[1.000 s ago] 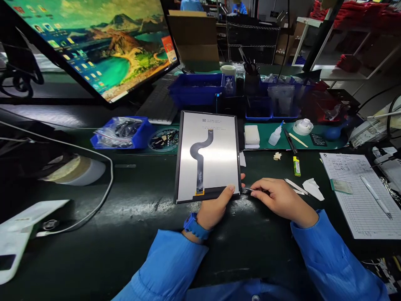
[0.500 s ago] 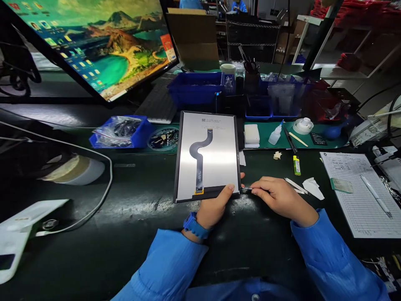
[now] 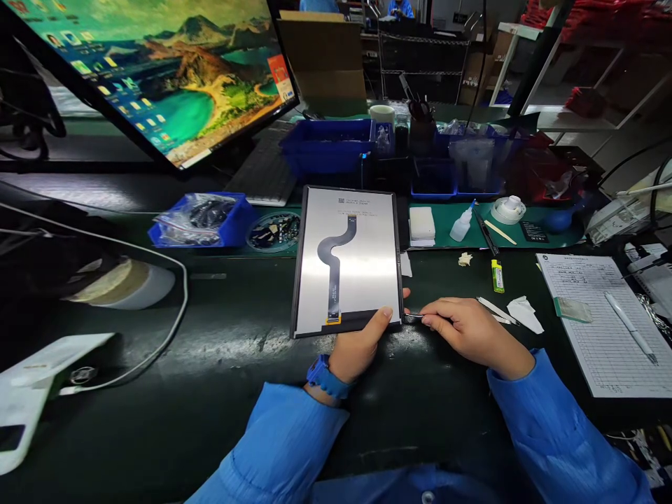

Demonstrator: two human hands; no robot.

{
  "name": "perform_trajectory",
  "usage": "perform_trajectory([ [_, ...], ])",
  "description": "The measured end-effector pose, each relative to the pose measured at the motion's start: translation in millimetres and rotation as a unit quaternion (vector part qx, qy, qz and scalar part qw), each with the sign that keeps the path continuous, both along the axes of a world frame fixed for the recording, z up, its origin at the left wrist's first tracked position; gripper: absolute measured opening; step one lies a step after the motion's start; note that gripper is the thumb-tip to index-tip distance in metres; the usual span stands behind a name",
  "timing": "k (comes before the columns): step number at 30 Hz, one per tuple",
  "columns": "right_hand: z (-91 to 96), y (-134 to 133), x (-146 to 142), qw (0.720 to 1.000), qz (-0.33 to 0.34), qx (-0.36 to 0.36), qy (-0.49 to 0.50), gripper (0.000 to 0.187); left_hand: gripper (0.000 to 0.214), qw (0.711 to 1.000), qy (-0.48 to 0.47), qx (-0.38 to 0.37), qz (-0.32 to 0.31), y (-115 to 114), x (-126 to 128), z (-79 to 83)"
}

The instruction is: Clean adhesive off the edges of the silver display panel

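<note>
A tablet display panel (image 3: 362, 273) is tilted up above the dark table, its silver back facing me. A black flex cable (image 3: 334, 269) curves down that back to an orange-edged connector near the bottom. My left hand (image 3: 362, 350) grips the panel's lower right corner, thumb on the front and fingers behind. My right hand (image 3: 465, 329) pinches a thin metal tool (image 3: 414, 316), perhaps tweezers, whose tip meets the panel's lower right edge. The tip itself is too small to make out.
A monitor (image 3: 210, 77) stands back left, near blue bins (image 3: 325, 150). On the green mat (image 3: 446, 236) are a glue bottle (image 3: 462, 222) and a white pad (image 3: 422, 225). To the right lie a green lighter (image 3: 497, 276) and a form sheet (image 3: 603, 350) with a pen (image 3: 630, 329).
</note>
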State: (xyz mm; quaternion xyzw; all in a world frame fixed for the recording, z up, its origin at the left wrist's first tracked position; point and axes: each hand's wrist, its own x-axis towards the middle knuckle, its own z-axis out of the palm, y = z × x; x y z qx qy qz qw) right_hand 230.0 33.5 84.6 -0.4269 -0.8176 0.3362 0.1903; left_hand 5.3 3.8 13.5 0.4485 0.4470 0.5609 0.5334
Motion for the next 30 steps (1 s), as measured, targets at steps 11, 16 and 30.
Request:
perform_trajectory([
  [11, 1.0, 0.9, -0.2, 1.000, 0.017, 0.017, -0.004, 0.024, 0.043, 0.999, 0.036, 0.000, 0.012, 0.0, 0.1, 3.8],
  [16, -0.4, -0.9, -0.1, 0.999, -0.023, -0.037, -0.010, 0.015, 0.047, 0.999, 0.039, -0.013, 0.003, -0.4, 0.0, 4.2],
  [30, 1.0, -1.1, -1.3, 0.999, -0.022, -0.042, -0.010, 0.013, 0.052, 0.999, 0.036, -0.011, 0.004, 0.7, -1.4, -0.2],
])
